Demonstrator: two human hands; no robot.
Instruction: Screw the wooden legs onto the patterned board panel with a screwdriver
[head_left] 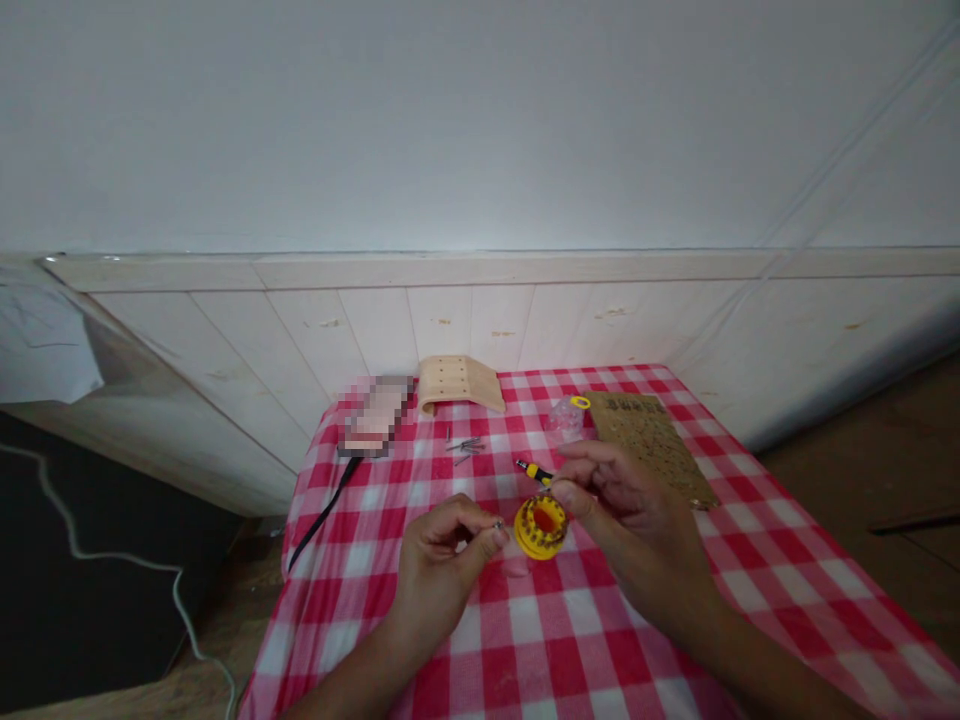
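My left hand [450,550] is closed in a pinch, with a small metal piece [498,525] showing at the thumb and fingertip. Just right of it, a round yellow bit holder [540,528] sits on the table, ringed with dark bits around a reddish centre. My right hand [615,510] hovers above and to the right of the holder, thumb and forefinger together; what lies between them is too small to name. Against those fingertips shows a yellow-and-black screwdriver handle [535,472], and I cannot tell whether it is gripped or lies behind them.
Several loose screws [469,447] lie beyond my hands. A bent wooden piece with holes [457,382] stands by the wall. At right are a clear plastic container [566,418] and a brown printed sheet [649,440]. A blurred flat object [379,415] with a black strap [326,512] is at left.
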